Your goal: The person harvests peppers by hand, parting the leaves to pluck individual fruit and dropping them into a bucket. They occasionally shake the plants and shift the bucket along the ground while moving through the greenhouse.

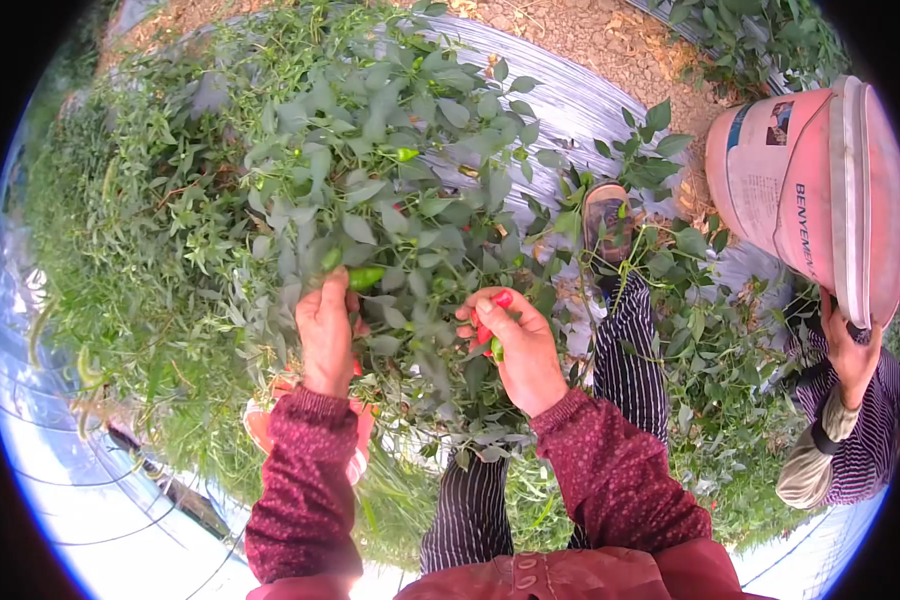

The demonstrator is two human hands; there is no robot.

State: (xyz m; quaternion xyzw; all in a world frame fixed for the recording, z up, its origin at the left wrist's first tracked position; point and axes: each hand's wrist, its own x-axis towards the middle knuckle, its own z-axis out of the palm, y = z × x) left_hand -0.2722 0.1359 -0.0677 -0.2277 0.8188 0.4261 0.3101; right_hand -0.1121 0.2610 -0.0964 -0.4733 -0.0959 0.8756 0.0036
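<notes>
My left hand [325,332] reaches into a leafy chilli plant [390,170], its fingers around a stem with a green chilli [367,277] just at the fingertips. My right hand [515,345] is closed on several red chillies [500,300], with one green one showing below the fingers. Both sleeves are dark red. More small green chillies hang among the leaves above the hands.
Another person's hand [852,350], in a striped sleeve, holds a pink-white bucket [810,190] at the right. My striped trouser leg and shoe [607,220] stand among the plants. Silver mulch film [560,95] covers the bed; bare soil lies beyond.
</notes>
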